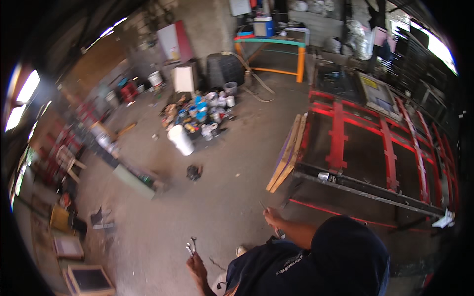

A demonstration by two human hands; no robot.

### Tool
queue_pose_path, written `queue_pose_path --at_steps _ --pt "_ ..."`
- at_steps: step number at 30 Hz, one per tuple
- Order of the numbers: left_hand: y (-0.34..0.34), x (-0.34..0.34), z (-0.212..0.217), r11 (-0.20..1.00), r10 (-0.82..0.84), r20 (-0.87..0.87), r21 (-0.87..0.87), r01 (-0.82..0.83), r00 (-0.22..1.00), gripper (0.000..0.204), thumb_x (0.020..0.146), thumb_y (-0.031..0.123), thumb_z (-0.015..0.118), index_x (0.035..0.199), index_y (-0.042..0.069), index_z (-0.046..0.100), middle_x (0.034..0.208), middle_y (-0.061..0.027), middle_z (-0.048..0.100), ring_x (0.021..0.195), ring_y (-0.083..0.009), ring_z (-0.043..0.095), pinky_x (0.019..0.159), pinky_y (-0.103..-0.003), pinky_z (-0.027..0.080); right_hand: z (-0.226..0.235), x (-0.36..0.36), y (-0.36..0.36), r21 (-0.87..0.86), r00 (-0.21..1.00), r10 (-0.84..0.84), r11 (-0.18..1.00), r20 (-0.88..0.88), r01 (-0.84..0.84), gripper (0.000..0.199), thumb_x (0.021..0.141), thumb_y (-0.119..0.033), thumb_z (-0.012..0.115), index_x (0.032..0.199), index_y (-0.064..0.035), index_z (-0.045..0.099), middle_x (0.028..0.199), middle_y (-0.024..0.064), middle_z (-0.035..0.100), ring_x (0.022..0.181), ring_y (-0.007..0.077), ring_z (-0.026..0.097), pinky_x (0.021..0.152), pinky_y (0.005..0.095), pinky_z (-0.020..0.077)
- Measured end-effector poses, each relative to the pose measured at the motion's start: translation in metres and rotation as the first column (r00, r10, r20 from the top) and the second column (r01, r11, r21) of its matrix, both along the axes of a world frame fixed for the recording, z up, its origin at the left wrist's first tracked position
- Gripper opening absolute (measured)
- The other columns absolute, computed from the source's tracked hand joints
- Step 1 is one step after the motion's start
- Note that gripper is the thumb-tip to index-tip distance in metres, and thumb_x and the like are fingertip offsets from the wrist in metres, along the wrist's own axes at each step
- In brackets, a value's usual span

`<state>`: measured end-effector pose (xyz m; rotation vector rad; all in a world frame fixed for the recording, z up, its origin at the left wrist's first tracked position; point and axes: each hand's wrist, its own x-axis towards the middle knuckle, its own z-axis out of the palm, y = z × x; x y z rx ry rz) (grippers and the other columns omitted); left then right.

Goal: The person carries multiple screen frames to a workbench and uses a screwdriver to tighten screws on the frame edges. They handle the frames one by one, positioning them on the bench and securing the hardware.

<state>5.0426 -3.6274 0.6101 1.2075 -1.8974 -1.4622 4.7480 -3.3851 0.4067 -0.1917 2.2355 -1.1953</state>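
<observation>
Left hand: low in view, grip closed round a pair of small metal spanners, heads upward, held over bare concrete floor.
Right hand: raised just short of the frame's near rail, grip closed on a thin metal tool; its kind is too small to tell.
Frame: red and black steel, lying flat, just beyond the right hand; a small can sits on the near rail.
Planks: leaning at the frame's left edge.
Bucket: white, tipped, near scattered paint tins.
Counter: far back, teal top, orange legs.
Risk, judged: two spanners in one loose grip could slip and drop to the floor; the can could be knocked off the rail; the leaning planks could slide if the frame is jolted.
</observation>
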Motion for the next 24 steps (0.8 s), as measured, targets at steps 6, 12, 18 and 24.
queue_pose_path --at_steps 6,12,18,24 --pt "-0.150 -0.223 0.057 0.927 -0.341 -0.072 0.141 0.348 0.937 0.035 0.097 0.024 0.049 0.065 0.012 0.041 0.056 0.0076 0.034 0.047 -0.0031 0.030 0.043 -0.024 0.022 0.017 -0.055 -0.065 -0.318 0.952 -0.285 0.897 0.112 0.307 0.029 0.101 -0.031 0.045 0.089 -0.0055 0.052 0.063 0.0084 0.056 0.051 0.0196 0.059 0.048 0.0353 0.0465" --pt "-0.248 -0.437 -0.031 0.739 -0.585 0.137 -0.318 0.595 0.800 0.039 0.097 0.024 0.049 0.065 0.003 0.043 0.052 -0.0050 0.037 0.046 -0.0139 0.040 0.044 -0.036 0.029 0.013 -0.190 -0.158 -0.590 0.819 -0.359 0.570 0.448 0.572 0.027 0.102 -0.031 0.047 0.085 -0.0111 0.053 0.062 -0.0010 0.050 0.054 0.0099 0.050 0.049 0.0268 0.0420" --pt "-0.368 -0.479 -0.236 0.825 -0.402 0.716 0.014 0.564 0.571 0.039 0.096 0.033 0.052 0.091 -0.003 0.065 0.068 -0.0234 0.061 0.062 -0.0385 0.059 0.057 -0.049 0.043 0.011 -0.422 -0.252 -0.288 0.916 -0.264 0.891 0.301 0.351 0.034 0.099 -0.040 0.045 0.088 -0.0098 0.057 0.065 0.0036 0.055 0.056 0.0156 0.055 0.050 0.0334 0.0443" --pt "-0.373 -0.671 -0.271 0.609 -0.684 0.707 0.422 0.671 0.176 0.039 0.098 0.033 0.047 0.103 -0.003 0.060 0.080 -0.0237 0.063 0.075 -0.0381 0.060 0.066 -0.048 0.045 0.023 -0.628 -0.266 -0.173 0.912 -0.252 0.963 -0.324 0.205 0.041 0.097 -0.044 0.048 0.102 -0.0041 0.058 0.091 0.0219 0.064 0.086 0.0431 0.062 0.066 0.0492 0.0486"
